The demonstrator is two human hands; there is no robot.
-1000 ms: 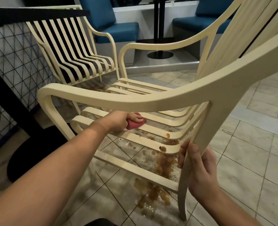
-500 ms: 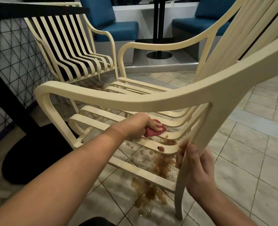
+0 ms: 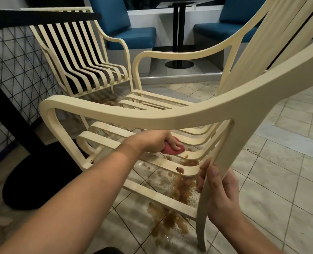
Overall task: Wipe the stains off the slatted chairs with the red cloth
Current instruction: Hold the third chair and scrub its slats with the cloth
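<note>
Two hands engaged: my left hand (image 3: 156, 141) grips the red cloth (image 3: 171, 150), bunched under its fingers on the slatted chair (image 3: 152, 118) seat; my right hand (image 3: 220, 196) clasps its leg. Brown stains (image 3: 180, 169) sit between my hands.

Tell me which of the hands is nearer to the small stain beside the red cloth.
Left. The left hand, holding the red cloth, is just left of the stain; the right hand grips the chair leg further down-right.

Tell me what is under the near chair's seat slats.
A brown puddle spreads over the floor tiles, visible through the gaps. The seat slats, the left hand and its red cloth cover the rest.
</note>
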